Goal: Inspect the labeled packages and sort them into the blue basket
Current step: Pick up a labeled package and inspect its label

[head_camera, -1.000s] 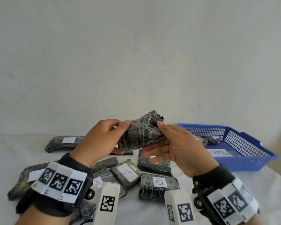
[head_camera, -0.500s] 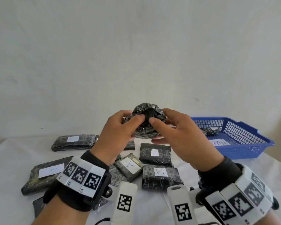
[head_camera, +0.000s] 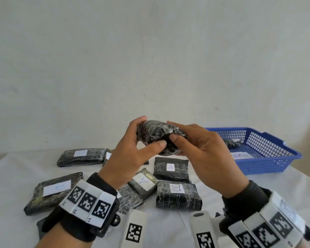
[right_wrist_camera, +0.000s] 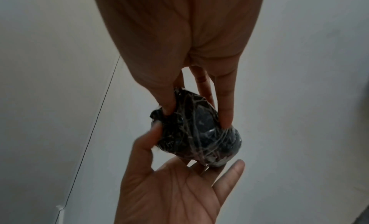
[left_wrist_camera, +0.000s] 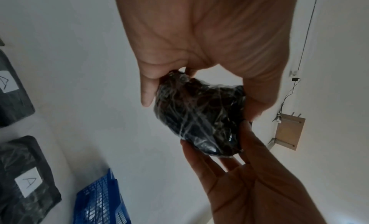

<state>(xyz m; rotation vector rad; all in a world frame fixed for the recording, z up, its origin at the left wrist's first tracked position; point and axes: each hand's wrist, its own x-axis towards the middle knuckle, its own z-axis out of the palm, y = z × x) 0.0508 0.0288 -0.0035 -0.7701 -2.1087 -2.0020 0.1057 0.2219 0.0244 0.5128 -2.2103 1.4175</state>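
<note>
1. Both hands hold one black wrapped package [head_camera: 158, 137] up in the air above the worktop [head_camera: 9, 178]. Open air lies under it down to the packages lying there.
2. The left hand [head_camera: 127, 156] grips the package's left end, its thumb on the near face and its fingers curled over the top.
3. The right hand [head_camera: 204, 154] grips the right end, thumb pressing the near face beside the left thumb, fingers behind and under.
4. The blue basket [head_camera: 268, 158] stands to the right of the right hand, farther back, close to the worktop's right edge. It is of open plastic mesh with a raised rim, and holds one wrapped package [head_camera: 233, 142] and a white paper slip [head_camera: 242, 155].
5. The held package is rounded and lumpy, of dark crinkled plastic under glossy clear film; no label shows on it in any view.
6. Below the hands lie flat rectangular packages of the same wrap: one marked A [head_camera: 171, 169] under the right hand, one marked B [head_camera: 178, 196] nearer the body, and another marked A [head_camera: 143, 182] under the left wrist.
7. Further packages lie to the left of the left hand, one long package [head_camera: 81, 156] far back and one large package [head_camera: 54, 192] near.
8. Compared with half a second ago, the package now lies more lengthwise between the hands, and the left fingers wrap further over its top; the thumbs remain close together on the near face.
</note>
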